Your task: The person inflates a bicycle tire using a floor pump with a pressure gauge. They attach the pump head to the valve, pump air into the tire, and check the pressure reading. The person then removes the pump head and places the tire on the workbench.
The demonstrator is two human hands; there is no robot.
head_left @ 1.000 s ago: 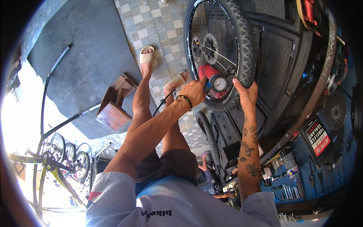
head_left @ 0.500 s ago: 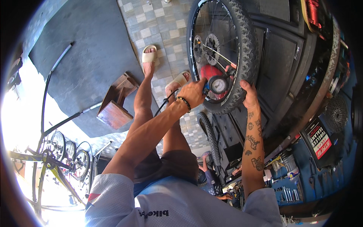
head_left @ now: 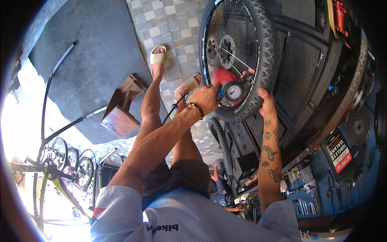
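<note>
A bicycle wheel (head_left: 267,56) with a knobby black tyre stands upright in front of me, its brake rotor and sprockets showing at the hub. My left hand (head_left: 204,99) is closed around a tyre inflator with a round dial gauge (head_left: 233,92), held against the lower rim. From the inflator a black hose (head_left: 174,107) runs down behind my left forearm. My right hand (head_left: 266,104) grips the tyre at its lower right, thumb on the near side and fingertips showing through the spokes. Something red and rounded (head_left: 224,76) shows behind the spokes; its kind I cannot tell.
Dark cabinets (head_left: 300,68) stand close on the right, beneath a worktop edge. Hand tools (head_left: 306,206) and a black box (head_left: 338,155) are at lower right. A wooden step-like block (head_left: 121,121) rests on the dark mat (head_left: 92,60). A bike frame (head_left: 52,173) is at left; another person (head_left: 221,193) is behind.
The view has shifted slightly. Both hands keep their hold on the inflator and the tyre, with no clear movement of the wheel.
</note>
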